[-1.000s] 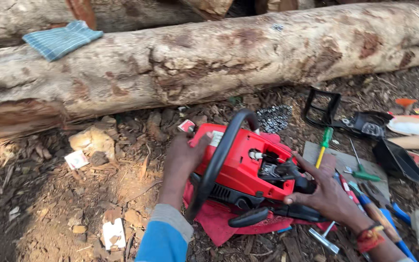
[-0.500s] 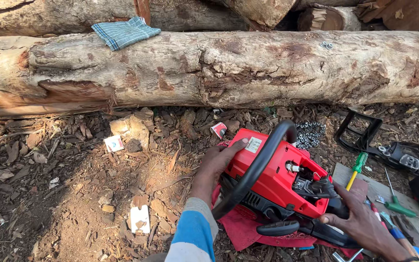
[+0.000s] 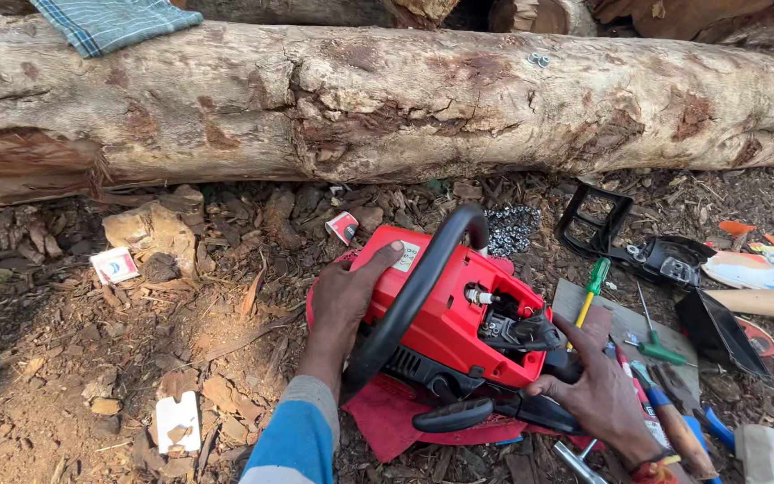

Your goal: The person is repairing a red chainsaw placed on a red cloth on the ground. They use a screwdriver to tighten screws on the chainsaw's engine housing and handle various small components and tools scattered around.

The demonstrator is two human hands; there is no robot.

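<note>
We look down from head height, close over our own hands, facing the log (image 3: 387,108) across the top; bark-strewn ground (image 3: 91,376) fills our single view.

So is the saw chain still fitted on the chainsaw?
No, the chain lies coiled on the ground behind the red chainsaw, apart from it, near the log.

A long barked log (image 3: 387,99) lies across the ground, a checked blue cloth (image 3: 114,22) draped on it. A coiled saw chain (image 3: 511,229) and a green-handled screwdriver (image 3: 591,289) lie on the wood chips below.
</note>
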